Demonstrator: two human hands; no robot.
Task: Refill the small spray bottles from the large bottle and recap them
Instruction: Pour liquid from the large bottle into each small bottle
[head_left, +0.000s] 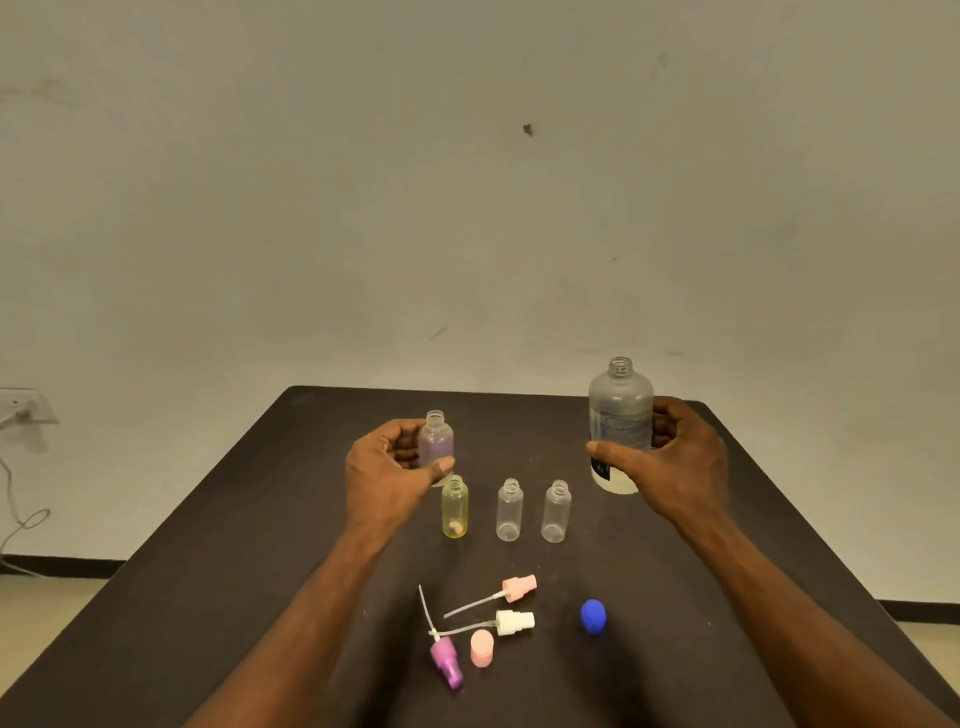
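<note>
Dark table (208, 545): four small bottles (509, 510).

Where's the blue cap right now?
Head view: the round blue plastic cap lies on the dark table, near side, right of the white spray pump head, below the person's right hand.

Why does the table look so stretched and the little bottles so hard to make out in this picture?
Head view: the wide-angle lens splays the dark table toward the near corners. Lighting is dim and even, with no hard shadows and little glare. The clear small bottles show mainly as faint outlines on the dark top. The large bottle in the right hand and the bottle in the left hand look slightly soft.
</note>
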